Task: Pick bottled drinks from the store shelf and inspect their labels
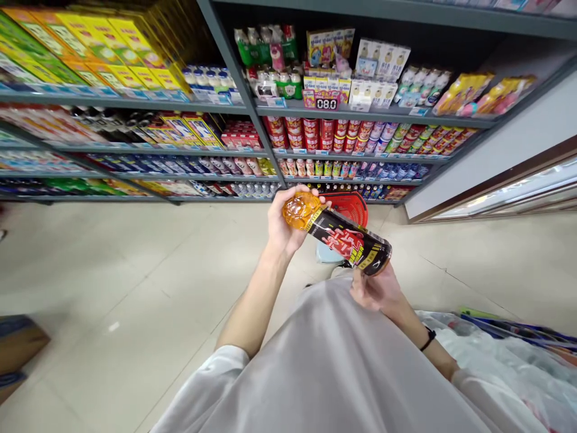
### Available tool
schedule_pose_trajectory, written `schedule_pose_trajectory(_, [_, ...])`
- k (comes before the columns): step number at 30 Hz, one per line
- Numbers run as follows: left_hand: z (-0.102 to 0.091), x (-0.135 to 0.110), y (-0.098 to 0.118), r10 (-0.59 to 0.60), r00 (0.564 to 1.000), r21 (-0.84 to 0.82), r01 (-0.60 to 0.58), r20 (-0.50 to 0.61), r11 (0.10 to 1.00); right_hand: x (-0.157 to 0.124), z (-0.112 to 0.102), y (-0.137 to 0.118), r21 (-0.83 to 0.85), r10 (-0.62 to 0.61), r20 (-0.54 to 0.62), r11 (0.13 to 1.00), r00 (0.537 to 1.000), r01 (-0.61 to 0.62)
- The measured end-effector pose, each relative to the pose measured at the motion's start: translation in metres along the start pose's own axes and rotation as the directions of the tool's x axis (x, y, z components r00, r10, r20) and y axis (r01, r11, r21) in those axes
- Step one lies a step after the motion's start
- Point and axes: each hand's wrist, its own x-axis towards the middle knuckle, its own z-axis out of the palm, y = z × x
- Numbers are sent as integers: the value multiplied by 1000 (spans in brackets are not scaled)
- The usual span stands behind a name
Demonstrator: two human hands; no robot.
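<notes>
A drink bottle (pixel 345 237) with amber liquid and a black, red and yellow label lies tilted across the middle of the view, its label facing up. My left hand (pixel 285 219) wraps round its amber end at the upper left. At the dark lower-right end, my right hand (pixel 376 288) has its fingers curled against the underside, partly hidden by the bottle. Behind the bottle, low down, stands a red basket or stool-like item (pixel 358 207) with holes in it. Part of a pale blue object (pixel 328 254) shows below that.
Grey shelving (pixel 383 114) with packed drinks, cans and cartons spans the far side. Yellow boxes (pixel 130 36) fill the upper left. Plastic-wrapped goods (pixel 509 361) lie on the floor at right. A cardboard box (pixel 20 346) is at the left edge, on the tiled floor (pixel 148 270).
</notes>
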Motion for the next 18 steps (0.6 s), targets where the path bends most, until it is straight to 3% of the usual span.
schedule_pose_trajectory(4, [-3,10,-4,-22,999,-65,19,-48,998,5,-3,-16,-120,27,56,993,998,-20])
schedule_pose_trajectory(7, [-14,9,-3,-42,996,-112,33,-79,993,10,-3,-16,-241,-119,-138,967,983,83])
schedule_pose_trajectory(9, [-25,6,-1,-41,992,-145,24,-116,989,11,-1,-11,-424,-355,-305,882,884,207])
schedule_pose_trajectory(11, [-37,2,-1,-47,986,-183,17,-162,983,10,3,-5,-653,-556,-308,714,772,254])
schedule_pose_trajectory(14, [-58,-3,-1,-66,966,-231,6,-251,973,11,6,8,-846,-639,-194,493,744,202])
schedule_pose_trajectory(16, [-73,-9,-3,-72,955,-241,1,-288,970,14,4,19,-876,-659,-192,450,728,176])
schedule_pose_trajectory(18, [-88,-17,-4,-88,952,-226,20,-294,974,18,-2,32,-860,-667,-213,475,714,187])
